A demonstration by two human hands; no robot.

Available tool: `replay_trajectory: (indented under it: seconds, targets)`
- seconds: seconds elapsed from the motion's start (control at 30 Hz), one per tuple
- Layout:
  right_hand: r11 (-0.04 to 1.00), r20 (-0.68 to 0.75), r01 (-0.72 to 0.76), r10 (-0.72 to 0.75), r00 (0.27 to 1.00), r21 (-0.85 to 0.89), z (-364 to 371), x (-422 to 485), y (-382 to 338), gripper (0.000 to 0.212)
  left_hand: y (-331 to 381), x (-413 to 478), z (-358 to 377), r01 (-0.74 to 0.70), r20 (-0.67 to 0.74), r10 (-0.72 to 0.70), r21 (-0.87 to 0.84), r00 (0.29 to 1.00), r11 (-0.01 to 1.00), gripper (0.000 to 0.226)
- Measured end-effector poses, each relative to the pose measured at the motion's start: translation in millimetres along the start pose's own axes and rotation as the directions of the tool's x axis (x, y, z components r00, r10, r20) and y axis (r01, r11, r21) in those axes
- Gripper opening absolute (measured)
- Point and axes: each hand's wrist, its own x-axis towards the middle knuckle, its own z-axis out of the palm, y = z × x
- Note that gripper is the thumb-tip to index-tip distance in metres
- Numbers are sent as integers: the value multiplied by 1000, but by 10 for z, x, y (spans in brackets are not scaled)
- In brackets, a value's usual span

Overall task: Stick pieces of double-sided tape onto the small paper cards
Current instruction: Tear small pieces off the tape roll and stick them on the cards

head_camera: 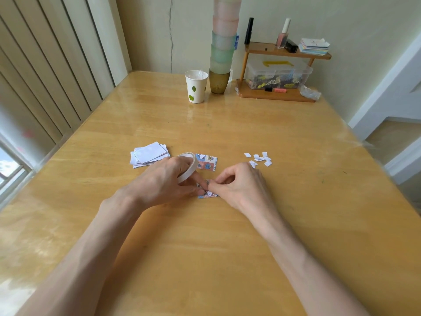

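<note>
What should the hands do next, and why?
Probably press tape down onto the patterned card, then tear it off the tape roll. The left hand holds the roll right at the card, and the right hand pinches at the card too.

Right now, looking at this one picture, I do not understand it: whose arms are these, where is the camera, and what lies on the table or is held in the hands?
There is no machine here. A person works with bare hands, and the single camera sits on their head, looking forward and down. The left hand holds a tape roll. The right hand pinches at a small patterned card lying on the table; whether a tape piece is between its fingers, I cannot tell. Behind the hands lie a second card, a pile of white papers and small white scraps.
</note>
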Motion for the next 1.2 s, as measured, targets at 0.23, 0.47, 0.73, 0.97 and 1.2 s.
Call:
replay_trajectory:
  seconds: [0.23, 0.47, 0.73, 0.97, 1.2]
  targets:
    - [999, -14, 15, -15, 1000, -44, -6, -1, -10, 22, 15, 2, -2, 8, 0, -8, -4, 1000, 1000, 15]
    - [1000, 47, -23, 24, 999, -16, -91, 6, -2, 39, 22, 10, -1, 6, -4, -6, 13, 1000, 1000, 20]
    - [1000, 48, -5, 5, 999, -9, -136, -25, 2, 37, 43, -1, -4, 17, 2, -17, -5, 1000, 1000, 17]
    - [999, -6, -34, 34, 999, -25, -88, 83, 119, 39, 49, 1, -1, -4, -1, 4, 3, 1000, 1000, 16]
    - [995, 16, 57, -59, 998, 84, -36, 118, 179, 16, 54, -20, 2, -13, -7, 13, -12, 1000, 1000, 12]
